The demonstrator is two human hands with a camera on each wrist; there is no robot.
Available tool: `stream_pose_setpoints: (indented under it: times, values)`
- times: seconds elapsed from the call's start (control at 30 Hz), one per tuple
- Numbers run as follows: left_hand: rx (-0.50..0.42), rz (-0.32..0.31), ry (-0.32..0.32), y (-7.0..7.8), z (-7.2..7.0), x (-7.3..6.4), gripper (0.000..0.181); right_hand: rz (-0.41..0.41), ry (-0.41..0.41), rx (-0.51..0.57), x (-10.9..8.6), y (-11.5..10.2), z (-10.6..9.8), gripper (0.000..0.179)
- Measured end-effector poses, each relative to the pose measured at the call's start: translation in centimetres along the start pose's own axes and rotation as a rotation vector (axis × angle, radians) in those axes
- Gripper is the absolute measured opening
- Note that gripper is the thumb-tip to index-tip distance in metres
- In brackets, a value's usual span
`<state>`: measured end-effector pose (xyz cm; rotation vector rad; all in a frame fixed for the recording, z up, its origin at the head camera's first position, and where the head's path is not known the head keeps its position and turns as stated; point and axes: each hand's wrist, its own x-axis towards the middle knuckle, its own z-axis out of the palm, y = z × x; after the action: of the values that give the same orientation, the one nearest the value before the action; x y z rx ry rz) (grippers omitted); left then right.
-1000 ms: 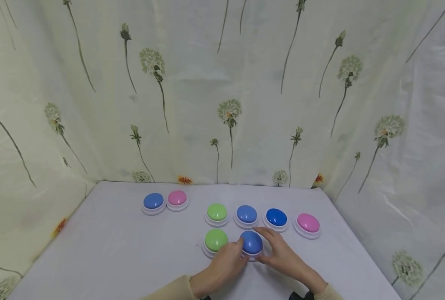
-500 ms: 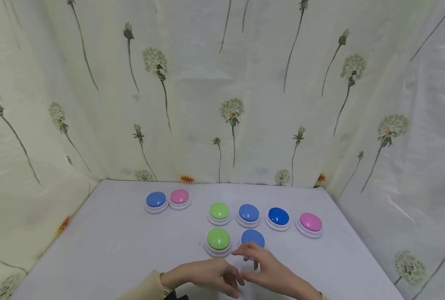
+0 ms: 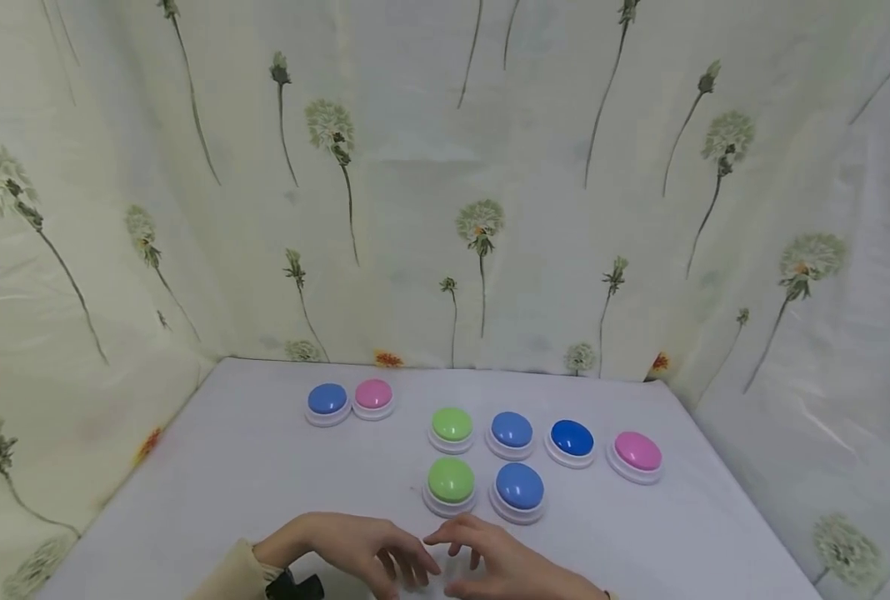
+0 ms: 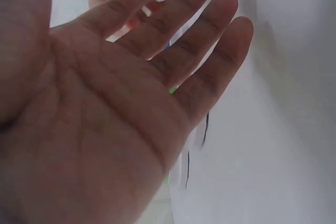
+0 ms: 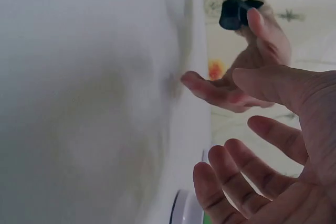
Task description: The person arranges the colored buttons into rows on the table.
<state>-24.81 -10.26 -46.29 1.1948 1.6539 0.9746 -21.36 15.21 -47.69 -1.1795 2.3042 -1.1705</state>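
In the head view my left hand (image 3: 362,546) hovers over the front of the table, fingers relaxed and holding nothing. Close to its fingertips is my right hand (image 3: 501,560), fingers loosely bent around bare air. Just beyond the hands stand a green-topped push button (image 3: 451,482) and a blue push button (image 3: 520,487), each on a round white base. The left wrist view shows the left palm (image 4: 105,119) with its fingers spread. From the right wrist, the fingers (image 5: 231,182) are seen apart, with the left hand opposite.
Behind them runs a row of a green button (image 3: 452,426), a blue button (image 3: 511,431), a darker blue button (image 3: 572,439) and a pink button (image 3: 637,452). Another blue button (image 3: 327,400) and pink button (image 3: 373,395) stand at the back left. A dandelion-print curtain (image 3: 415,183) encloses the white table (image 3: 265,467).
Both hands have let go of the front blue button and drawn back toward the table's near side, the left hand moving left. The head view has shifted slightly.
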Motion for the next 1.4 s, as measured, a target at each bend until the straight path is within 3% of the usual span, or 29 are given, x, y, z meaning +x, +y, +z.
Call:
stream_pose_setpoints:
  times: [0.23, 0.43, 0.63, 0.9, 1.03, 1.23, 1.4]
  values:
    - [0.009, 0.016, 0.064, -0.6, -1.3, -3.2, 0.047, 0.077, 0.013, -0.014, 2.0, -0.7, 1.1, 0.047]
    - [0.019, 0.053, 0.146, -1.3, -2.4, -5.4, 0.048, 0.059, 0.047, -0.077, 4.8, -0.6, 1.7, 0.052]
    - [0.036, 0.043, 0.301, -2.5, -3.8, -7.1, 0.043, 0.094, 0.084, -0.062, 8.1, -0.5, 2.7, 0.062]
    - [0.021, 0.034, 0.504, -4.9, -5.5, -9.7, 0.036, 0.173, 0.113, 0.018, 14.2, -1.2, 4.6, 0.079]
    - [0.027, -0.008, 0.637, -6.3, -6.4, -10.6, 0.034, 0.178, 0.166, 0.018, 16.9, -1.2, 4.7, 0.075]
    - [0.012, -0.107, 0.851, -7.9, -7.9, -12.1, 0.040, 0.273, 0.237, -0.044, 20.0, -0.9, 4.8, 0.079]
    - [0.009, -0.236, 1.133, -8.9, -9.2, -12.5, 0.039, 0.337, 0.307, -0.078, 22.4, -0.1, 5.1, 0.079]
